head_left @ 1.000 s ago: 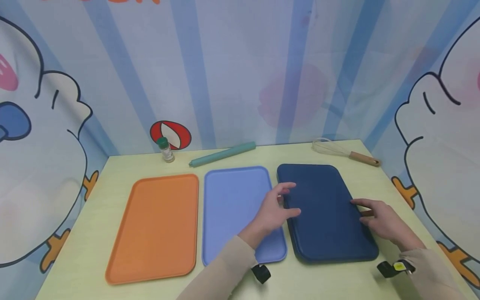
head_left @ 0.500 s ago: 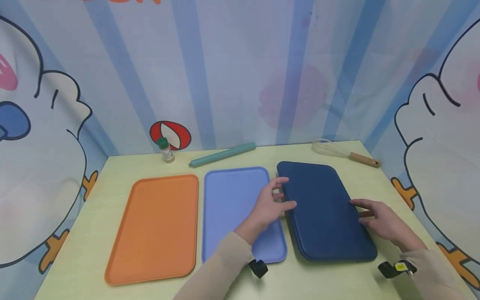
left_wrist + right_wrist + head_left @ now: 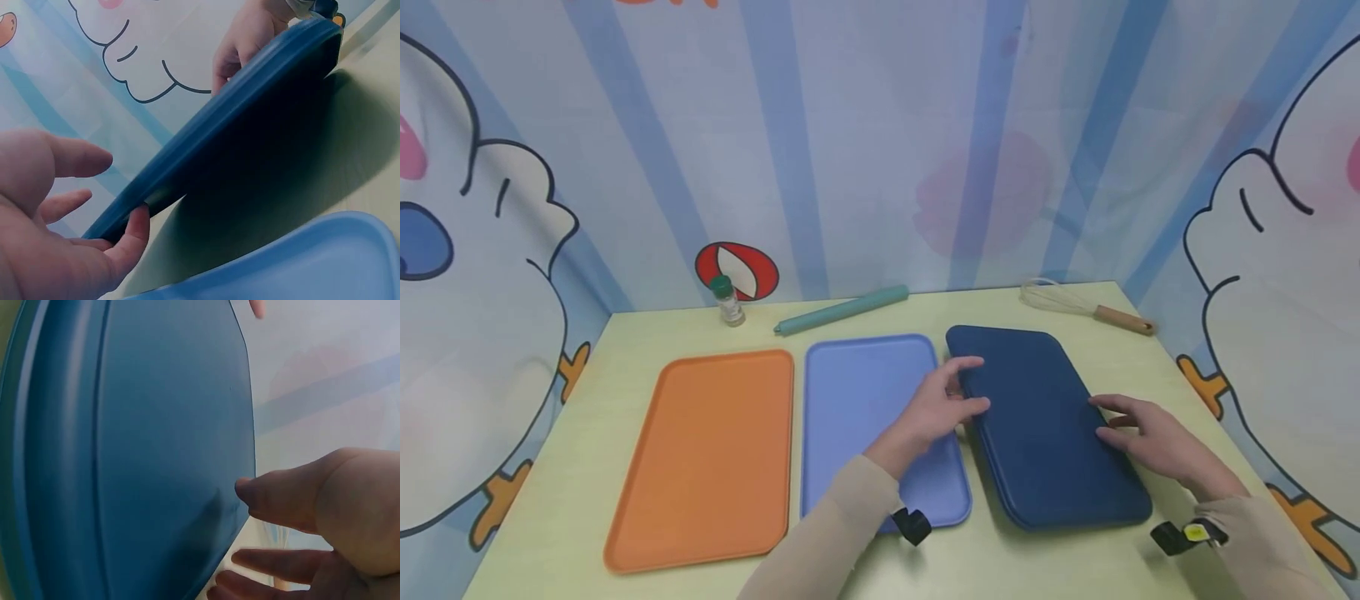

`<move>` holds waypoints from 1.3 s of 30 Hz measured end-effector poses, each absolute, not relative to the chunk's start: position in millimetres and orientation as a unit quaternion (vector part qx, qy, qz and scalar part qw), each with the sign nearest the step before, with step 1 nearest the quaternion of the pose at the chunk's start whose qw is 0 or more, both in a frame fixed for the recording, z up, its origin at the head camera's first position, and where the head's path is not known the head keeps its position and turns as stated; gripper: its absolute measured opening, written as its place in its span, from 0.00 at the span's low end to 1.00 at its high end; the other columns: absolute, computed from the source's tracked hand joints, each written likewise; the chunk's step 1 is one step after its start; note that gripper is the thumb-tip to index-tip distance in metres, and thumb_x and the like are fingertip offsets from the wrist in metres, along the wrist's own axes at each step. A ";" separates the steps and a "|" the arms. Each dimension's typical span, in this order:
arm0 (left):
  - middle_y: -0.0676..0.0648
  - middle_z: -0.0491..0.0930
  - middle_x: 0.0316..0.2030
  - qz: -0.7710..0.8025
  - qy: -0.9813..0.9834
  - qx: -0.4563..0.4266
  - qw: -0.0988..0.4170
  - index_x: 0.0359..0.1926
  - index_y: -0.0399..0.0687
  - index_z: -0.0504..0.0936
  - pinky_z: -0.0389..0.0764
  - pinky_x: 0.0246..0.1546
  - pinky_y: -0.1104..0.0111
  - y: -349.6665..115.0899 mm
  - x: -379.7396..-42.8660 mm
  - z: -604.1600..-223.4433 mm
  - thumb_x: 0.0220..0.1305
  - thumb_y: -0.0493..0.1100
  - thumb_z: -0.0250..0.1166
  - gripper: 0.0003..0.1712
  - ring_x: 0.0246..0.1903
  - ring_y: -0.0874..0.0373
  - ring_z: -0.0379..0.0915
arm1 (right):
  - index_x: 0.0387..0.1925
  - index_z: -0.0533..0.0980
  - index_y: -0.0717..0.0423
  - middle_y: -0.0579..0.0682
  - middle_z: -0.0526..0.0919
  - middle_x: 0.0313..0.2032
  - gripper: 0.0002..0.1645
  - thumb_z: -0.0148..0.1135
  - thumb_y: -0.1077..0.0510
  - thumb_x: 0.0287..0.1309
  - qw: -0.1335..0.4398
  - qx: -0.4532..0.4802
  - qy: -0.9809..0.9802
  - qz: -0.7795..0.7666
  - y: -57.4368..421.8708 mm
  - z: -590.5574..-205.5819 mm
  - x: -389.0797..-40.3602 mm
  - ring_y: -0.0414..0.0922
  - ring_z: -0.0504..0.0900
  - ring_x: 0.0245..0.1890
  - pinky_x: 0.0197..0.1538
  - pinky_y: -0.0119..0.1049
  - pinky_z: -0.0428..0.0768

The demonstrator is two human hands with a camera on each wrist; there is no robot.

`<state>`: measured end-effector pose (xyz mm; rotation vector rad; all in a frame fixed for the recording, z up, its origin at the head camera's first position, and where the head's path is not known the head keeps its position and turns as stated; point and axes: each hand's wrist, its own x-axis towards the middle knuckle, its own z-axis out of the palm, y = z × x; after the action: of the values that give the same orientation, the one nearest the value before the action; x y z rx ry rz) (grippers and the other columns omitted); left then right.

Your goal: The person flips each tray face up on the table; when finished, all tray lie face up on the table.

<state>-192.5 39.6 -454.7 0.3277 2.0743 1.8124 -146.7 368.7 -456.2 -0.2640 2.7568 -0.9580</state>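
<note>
A dark blue tray [image 3: 1037, 433] with rounded corners lies at the right of the table, its flat face up. Its left side is raised off the table, and a dark shadow shows beneath it in the left wrist view. My left hand [image 3: 936, 408] holds that raised edge, with fingers [image 3: 139, 228] curled under the rim and the thumb apart from it. At the opposite edge is my right hand [image 3: 1153, 433]; its thumb touches the rim in the right wrist view, and its fairly straight fingers [image 3: 281, 562] lie just outside the edge. Whatever lies under the tray is hidden.
A light blue tray [image 3: 865, 417] lies left of the dark one, partly under my left arm. Further left is an orange tray [image 3: 707, 458]. Along the back are a green-capped jar [image 3: 727, 302], a teal rolling pin [image 3: 842, 310] and a whisk with a wooden handle [image 3: 1120, 318].
The dark blue tray's left side has risen and the tray has shifted slightly left. My left hand has moved up a little with that edge; my right hand has moved slightly left.
</note>
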 end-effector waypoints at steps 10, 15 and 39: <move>0.36 0.64 0.75 0.688 0.691 0.099 0.198 0.72 0.56 0.76 0.86 0.54 0.55 40.9 -193.5 -457.6 0.75 0.36 0.65 0.28 0.56 0.52 0.81 | 0.71 0.71 0.66 0.71 0.71 0.70 0.32 0.66 0.57 0.72 0.086 -0.151 0.922 -0.345 332.9 -426.5 -142.3 0.74 0.66 0.71 0.64 0.70 0.74; 0.39 0.66 0.75 0.691 0.689 0.108 0.189 0.72 0.57 0.76 0.85 0.56 0.55 41.5 -193.8 -457.9 0.74 0.37 0.66 0.29 0.56 0.52 0.81 | 0.70 0.73 0.61 0.70 0.69 0.72 0.31 0.68 0.53 0.72 0.079 -0.193 0.917 -0.340 310.5 -412.5 -138.7 0.72 0.65 0.73 0.64 0.71 0.73; 0.47 0.69 0.75 0.642 0.738 0.145 0.149 0.74 0.63 0.75 0.75 0.67 0.49 48.2 -189.7 -442.6 0.74 0.46 0.68 0.29 0.71 0.42 0.69 | 0.68 0.78 0.49 0.59 0.77 0.70 0.35 0.71 0.38 0.65 0.158 -0.293 0.909 -0.250 248.8 -375.7 -118.9 0.78 0.49 0.77 0.67 0.75 0.66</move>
<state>-189.7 48.2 -442.6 0.4174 2.1209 1.8455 -118.9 248.8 -375.7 -0.8374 2.6015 -0.7150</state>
